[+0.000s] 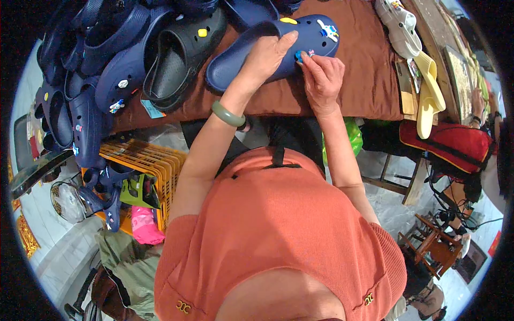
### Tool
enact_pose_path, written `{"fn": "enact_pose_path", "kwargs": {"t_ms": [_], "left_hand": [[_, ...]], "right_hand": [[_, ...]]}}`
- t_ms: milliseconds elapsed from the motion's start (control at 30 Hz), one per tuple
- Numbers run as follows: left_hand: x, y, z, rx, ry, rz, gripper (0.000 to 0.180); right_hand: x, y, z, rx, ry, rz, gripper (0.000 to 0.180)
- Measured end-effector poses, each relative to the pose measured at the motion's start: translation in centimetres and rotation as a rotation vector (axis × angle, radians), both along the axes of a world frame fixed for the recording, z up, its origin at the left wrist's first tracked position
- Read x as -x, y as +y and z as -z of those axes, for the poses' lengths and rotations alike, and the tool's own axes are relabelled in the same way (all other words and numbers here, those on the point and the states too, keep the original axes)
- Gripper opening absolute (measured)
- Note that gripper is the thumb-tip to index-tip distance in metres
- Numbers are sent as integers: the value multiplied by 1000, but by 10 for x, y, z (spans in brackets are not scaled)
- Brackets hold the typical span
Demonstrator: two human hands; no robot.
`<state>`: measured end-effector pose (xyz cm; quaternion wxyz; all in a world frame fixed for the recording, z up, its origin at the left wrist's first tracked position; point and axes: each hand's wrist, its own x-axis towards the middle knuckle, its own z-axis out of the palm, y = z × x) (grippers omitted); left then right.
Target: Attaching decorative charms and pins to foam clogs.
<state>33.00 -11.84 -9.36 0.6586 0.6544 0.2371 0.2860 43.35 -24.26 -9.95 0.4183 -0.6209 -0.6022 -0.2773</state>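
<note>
1. Your left hand (267, 53) lies over the side of a navy blue foam clog with round holes in its toe (278, 45), fingers curled together and clamped on its edge, thumb stretched along the upper.
2. The clog lies on its side on the brown cloth-covered table (369, 69), toe pointing to the far right of the cloth.
3. Your right hand (321, 80) sits just beside the left, on the near side of the clog; its fingertips (310, 58) are pinched together on a small light-blue charm (298, 55) at one of the toe holes.
4. On the clog's toe sit a yellow oval charm (288, 21) and a white-and-blue figure charm (327, 30).
5. A pale green bangle (227, 114) circles your left wrist, over the table's near edge.
6. At the table's left end lies a heap of navy and black clogs (128, 59).
7. At the right end lie a white clog (399, 24) and a yellow slide sandal (431, 93).
8. Below the table's left end stands an orange plastic crate (147, 160).
</note>
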Motion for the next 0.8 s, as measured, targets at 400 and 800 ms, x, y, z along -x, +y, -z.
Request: {"fn": "enact_pose_path", "kwargs": {"t_ms": [400,800], "left_hand": [[8,-4,-21,-142,151,-53,59],[10,-10,-28,-301,262,-75,53]], "right_hand": [[21,-10,-19,257,-92,112,33],[29,-8,-32,393,-134,126,30]]}}
